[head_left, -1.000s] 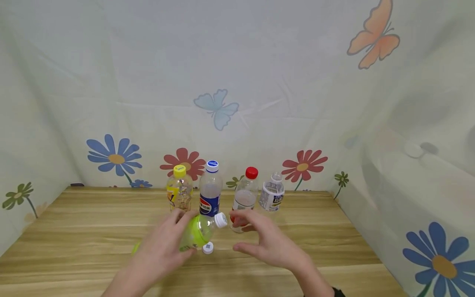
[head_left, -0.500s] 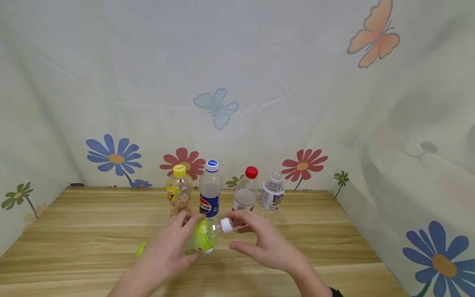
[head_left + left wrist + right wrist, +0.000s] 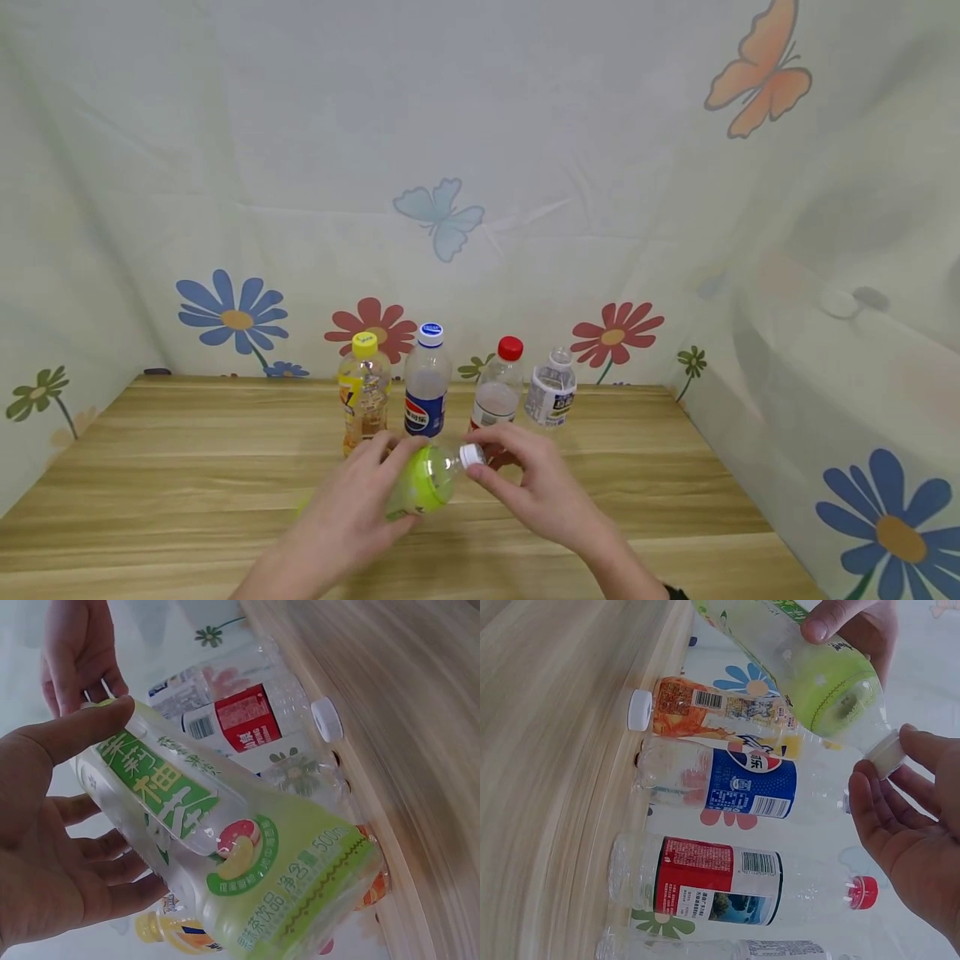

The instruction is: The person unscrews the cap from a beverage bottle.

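Observation:
My left hand (image 3: 351, 508) grips a clear drink bottle (image 3: 433, 477) with a green label around its body. The bottle is tilted above the table, its neck pointing up to the right. At the mouth sits a white cap (image 3: 889, 755), which the thumb and fingers of my right hand (image 3: 542, 490) pinch. In the left wrist view the label (image 3: 180, 795) shows a grapefruit picture, and the left thumb lies across the upper part of the bottle. A second white cap (image 3: 327, 720) lies loose on the table; the bottle and left hand hide it in the head view.
Behind the hands stand a yellow-capped bottle (image 3: 364, 392), a blue-labelled Pepsi bottle (image 3: 426, 392), a red-capped bottle (image 3: 498, 396) and a small capless bottle (image 3: 552, 393). The wooden table (image 3: 187, 467) meets a flower-printed cloth backdrop (image 3: 480, 275).
My left hand has brought the green-labelled bottle rightward to my right hand. The right fingers have closed onto its white cap. The loose cap has gone out of sight behind the bottle.

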Demonstrator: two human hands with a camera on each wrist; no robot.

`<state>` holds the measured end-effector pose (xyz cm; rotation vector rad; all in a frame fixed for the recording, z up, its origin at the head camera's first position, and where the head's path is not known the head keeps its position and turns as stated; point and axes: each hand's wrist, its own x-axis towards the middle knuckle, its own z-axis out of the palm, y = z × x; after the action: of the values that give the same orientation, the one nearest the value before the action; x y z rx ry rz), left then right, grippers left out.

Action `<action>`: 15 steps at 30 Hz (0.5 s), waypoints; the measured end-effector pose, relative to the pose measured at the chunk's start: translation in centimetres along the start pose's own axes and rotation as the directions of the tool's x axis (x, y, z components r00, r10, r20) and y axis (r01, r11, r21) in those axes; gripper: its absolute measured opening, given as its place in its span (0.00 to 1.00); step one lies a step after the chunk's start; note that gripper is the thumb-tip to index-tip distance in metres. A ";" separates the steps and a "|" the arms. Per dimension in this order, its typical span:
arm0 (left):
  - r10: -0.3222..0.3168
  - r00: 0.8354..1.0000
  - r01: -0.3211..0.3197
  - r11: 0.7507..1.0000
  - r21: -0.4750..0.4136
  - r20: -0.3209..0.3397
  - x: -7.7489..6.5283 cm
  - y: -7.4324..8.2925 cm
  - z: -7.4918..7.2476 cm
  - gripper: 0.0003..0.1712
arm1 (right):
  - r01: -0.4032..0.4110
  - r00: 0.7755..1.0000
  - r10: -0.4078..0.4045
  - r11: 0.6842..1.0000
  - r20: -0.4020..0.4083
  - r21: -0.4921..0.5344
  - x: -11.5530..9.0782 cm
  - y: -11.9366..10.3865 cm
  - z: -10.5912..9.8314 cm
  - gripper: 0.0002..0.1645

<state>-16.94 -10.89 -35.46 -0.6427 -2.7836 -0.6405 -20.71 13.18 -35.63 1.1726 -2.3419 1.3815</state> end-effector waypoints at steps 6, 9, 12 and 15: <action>-0.031 1.000 0.031 0.999 -0.015 0.004 0.1 -0.1 0.1 0.47 | 0.033 0.999 -0.034 0.999 -0.034 -0.040 0.1 -0.1 -0.1 0.14; -0.050 0.999 0.049 0.998 -0.028 -0.002 0.2 -0.3 0.1 0.46 | 0.052 0.997 -0.055 0.997 -0.052 -0.053 0.1 0.0 0.0 0.14; -0.069 0.998 0.069 0.997 -0.045 0.007 0.3 -0.4 0.1 0.45 | 0.056 0.996 -0.060 0.997 -0.070 -0.059 0.1 0.0 0.0 0.14; -0.077 0.997 0.079 0.995 -0.062 0.030 0.4 -0.6 0.0 0.44 | 0.049 0.995 -0.054 0.997 -0.081 -0.064 0.1 0.0 0.0 0.14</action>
<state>-17.53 -11.24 -35.57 -0.5608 -2.8365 -0.7430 -20.75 13.17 -35.54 1.1279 -2.2643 1.3056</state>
